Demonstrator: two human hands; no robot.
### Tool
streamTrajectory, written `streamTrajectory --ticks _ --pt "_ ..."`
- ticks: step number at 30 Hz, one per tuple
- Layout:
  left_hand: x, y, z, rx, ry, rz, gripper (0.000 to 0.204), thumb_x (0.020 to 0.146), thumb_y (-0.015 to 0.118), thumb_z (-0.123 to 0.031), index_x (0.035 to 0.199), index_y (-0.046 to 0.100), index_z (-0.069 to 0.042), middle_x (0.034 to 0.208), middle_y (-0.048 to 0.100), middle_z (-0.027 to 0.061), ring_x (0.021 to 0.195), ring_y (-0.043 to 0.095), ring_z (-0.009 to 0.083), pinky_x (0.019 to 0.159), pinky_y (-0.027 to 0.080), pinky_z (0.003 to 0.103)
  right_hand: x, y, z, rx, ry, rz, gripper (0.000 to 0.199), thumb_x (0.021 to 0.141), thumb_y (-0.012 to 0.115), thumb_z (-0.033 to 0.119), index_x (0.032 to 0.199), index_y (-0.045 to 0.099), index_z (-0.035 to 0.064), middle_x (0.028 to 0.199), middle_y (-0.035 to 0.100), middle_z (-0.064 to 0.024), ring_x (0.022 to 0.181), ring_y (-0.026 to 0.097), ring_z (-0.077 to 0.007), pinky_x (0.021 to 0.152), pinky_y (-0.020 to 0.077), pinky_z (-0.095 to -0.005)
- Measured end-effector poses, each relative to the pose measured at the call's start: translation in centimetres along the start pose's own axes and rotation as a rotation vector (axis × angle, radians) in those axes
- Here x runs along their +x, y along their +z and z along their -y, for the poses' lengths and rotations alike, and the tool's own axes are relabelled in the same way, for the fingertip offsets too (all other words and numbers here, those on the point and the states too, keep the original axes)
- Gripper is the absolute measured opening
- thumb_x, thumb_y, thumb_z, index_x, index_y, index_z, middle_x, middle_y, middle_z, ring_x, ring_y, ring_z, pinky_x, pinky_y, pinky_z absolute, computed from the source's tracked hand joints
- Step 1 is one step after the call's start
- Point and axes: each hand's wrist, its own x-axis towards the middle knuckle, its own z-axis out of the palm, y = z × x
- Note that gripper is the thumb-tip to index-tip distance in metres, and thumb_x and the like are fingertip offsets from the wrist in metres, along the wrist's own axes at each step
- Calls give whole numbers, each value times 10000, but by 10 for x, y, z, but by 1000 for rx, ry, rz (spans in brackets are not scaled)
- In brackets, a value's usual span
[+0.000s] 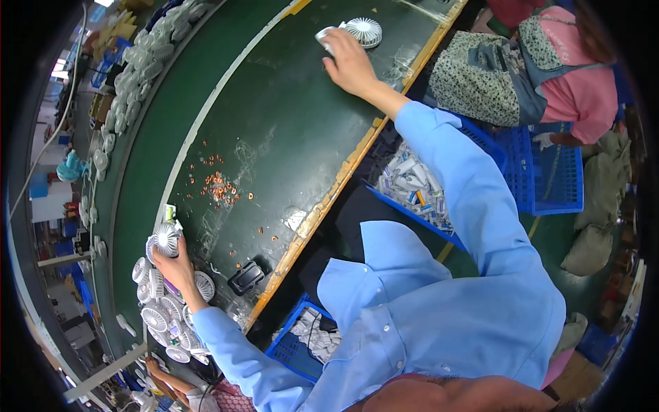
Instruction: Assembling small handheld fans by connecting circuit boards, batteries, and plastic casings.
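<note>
My left hand point(176, 266) is closed around a small white handheld fan point(165, 239), above a heap of similar white fans point(155, 318) at the left of the green worktop point(288, 130). Just past that fan is a small green-and-white piece point(169, 213). Stretched to the far end of the worktop, my right hand point(351, 65) has its fingers round the white handle of another fan point(364, 32), whose round grille lies face up. The fingertips there are partly hidden.
Small copper-coloured rings point(218, 187) lie scattered mid-worktop. A black tray point(246, 277) sits by its yellow near edge point(329, 199). Blue crates point(412, 214) of white parts stand below. White fans point(141, 62) line a curved belt. A co-worker in pink point(580, 89) is at right, another person's arm point(168, 381) at lower left.
</note>
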Motion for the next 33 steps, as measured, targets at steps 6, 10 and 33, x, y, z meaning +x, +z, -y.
streamTrajectory --ticks 6,10,33 --pt "1 -40 -57 -267 130 -192 762 663 835 -213 1286 457 11 1211 439 186 1123 498 318 903 480 429 1 24 15 -354 -343 488 210 772 568 124 958 659 87 1209 571 -44 1257 437 -227 1038 350 -413" --pt "-10 -68 -87 -415 320 -249 763 644 841 -133 1284 446 -7 1263 430 167 1172 474 313 934 476 412 -1 9 -5 -372 -199 514 237 784 565 124 1003 650 88 1268 544 -52 1310 383 -232 1090 289 -458" --pt "-135 -80 -223 -1427 445 253 1071 519 909 -97 1372 264 -47 1352 421 223 1253 455 306 1037 405 404 -129 -213 212 1557 971 872 176 919 510 104 782 570 13 646 590 -35 693 584 -117 890 455 -311"
